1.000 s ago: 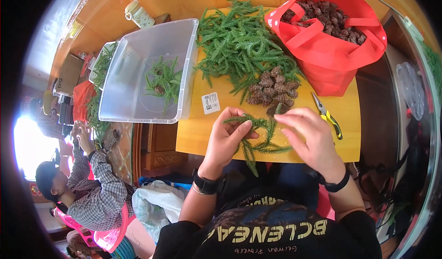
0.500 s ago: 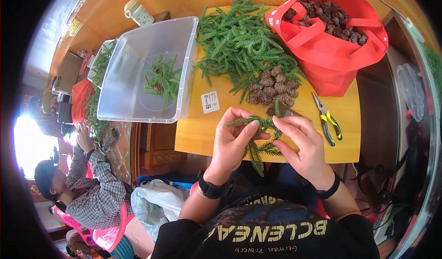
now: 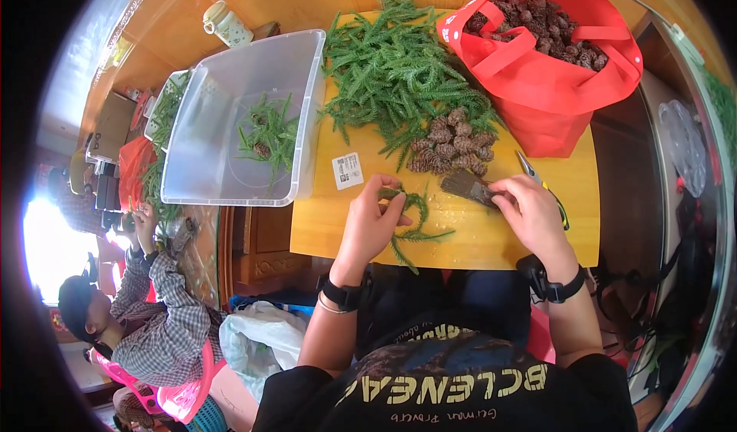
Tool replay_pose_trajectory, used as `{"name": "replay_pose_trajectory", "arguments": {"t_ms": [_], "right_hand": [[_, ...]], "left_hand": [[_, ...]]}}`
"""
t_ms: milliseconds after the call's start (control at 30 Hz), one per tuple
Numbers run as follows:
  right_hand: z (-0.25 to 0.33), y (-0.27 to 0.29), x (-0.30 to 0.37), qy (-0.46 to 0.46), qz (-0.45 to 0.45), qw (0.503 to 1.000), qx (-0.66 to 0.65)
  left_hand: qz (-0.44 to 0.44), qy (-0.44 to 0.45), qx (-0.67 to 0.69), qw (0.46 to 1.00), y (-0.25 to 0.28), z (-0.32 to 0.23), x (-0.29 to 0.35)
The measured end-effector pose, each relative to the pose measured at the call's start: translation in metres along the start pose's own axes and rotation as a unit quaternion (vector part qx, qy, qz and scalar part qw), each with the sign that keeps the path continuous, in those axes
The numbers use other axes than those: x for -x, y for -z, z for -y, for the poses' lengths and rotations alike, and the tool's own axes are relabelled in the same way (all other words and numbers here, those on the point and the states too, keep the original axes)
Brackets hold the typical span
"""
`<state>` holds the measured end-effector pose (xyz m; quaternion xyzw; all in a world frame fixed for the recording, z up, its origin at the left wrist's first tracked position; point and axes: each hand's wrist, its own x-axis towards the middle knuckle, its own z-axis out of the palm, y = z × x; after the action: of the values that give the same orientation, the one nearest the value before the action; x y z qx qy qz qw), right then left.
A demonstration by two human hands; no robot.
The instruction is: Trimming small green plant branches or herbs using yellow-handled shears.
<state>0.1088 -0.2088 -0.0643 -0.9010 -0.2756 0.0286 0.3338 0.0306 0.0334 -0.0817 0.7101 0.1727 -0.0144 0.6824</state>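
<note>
My left hand (image 3: 371, 223) is closed around a green artificial pine sprig (image 3: 419, 235), whose needled branches hang out below and right of the fingers over the table. With thumb and fingers pinched, my right hand (image 3: 531, 211) grips the near end of a flat bundle of thin dark wires (image 3: 465, 187) lying on the table. Whether it has one strand or several is too small to tell. A heap of brown pine cones (image 3: 454, 145) lies just beyond the bundle. Pliers with yellow-and-black handles (image 3: 564, 211) are partly hidden behind my right hand.
A pile of green sprigs (image 3: 399, 71) covers the table's far side. Right of it stands a red bag (image 3: 537, 117) full of cones. At left, a clear plastic bin (image 3: 223, 178) holds sprigs with cones. A white label card (image 3: 347, 171) lies nearby. Another person (image 3: 165, 317) works at far left.
My right hand has let go of the sprig and moved right to the dark wire bundle. The left hand keeps the sprig, now lower. The other person's hands have shifted.
</note>
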Motion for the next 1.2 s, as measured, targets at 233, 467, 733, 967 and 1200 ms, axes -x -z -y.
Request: {"name": "replay_pose_trajectory", "arguments": {"t_ms": [233,467,733,967,1200], "right_hand": [[0.017,-0.028,-0.031,0.060,0.044,0.995,0.068],[0.021,-0.050,-0.051,0.047,0.051,0.988,0.135],[0.015,-0.060,-0.048,0.042,0.040,0.984,0.166],[0.014,-0.065,-0.047,0.044,0.008,0.985,0.168],[0.014,-0.072,-0.048,0.061,-0.006,0.975,0.212]], "left_hand": [[-0.167,-0.270,-0.405,0.857,0.007,-0.006,-0.011],[-0.054,-0.272,-0.410,0.869,-0.024,-0.009,-0.024],[-0.039,-0.225,-0.496,0.838,-0.041,0.006,-0.043],[-0.074,-0.206,-0.508,0.833,-0.045,0.002,-0.049],[-0.098,-0.204,-0.408,0.885,-0.029,0.000,-0.049]]}}
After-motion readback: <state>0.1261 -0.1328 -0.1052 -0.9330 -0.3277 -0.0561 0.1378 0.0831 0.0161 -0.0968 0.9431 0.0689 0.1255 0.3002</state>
